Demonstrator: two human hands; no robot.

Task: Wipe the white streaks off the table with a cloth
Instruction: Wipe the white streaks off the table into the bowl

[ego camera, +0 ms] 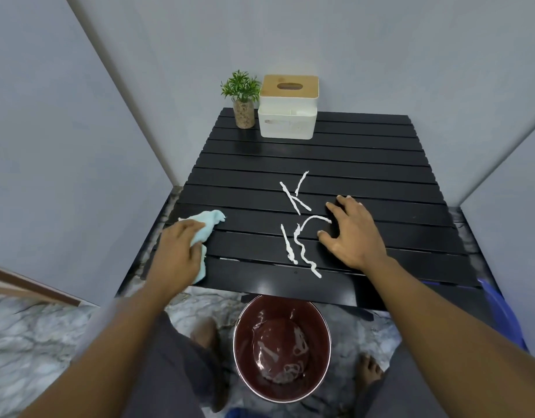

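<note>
Several white streaks [302, 224] cross the middle of a black slatted table [365, 164]. My left hand [179, 251] grips a light blue cloth [209, 221] at the table's near left corner, well left of the streaks. Flat on the slats lies my right hand [355, 233], fingers spread, just right of the streaks, with a fingertip touching the end of one curved streak.
A small potted plant [243, 98] and a white tissue box with a wooden lid [287, 107] stand at the table's far left. A dark red bucket [283, 348] holding white residue sits on the floor under the near edge, between my feet. Walls close in on both sides.
</note>
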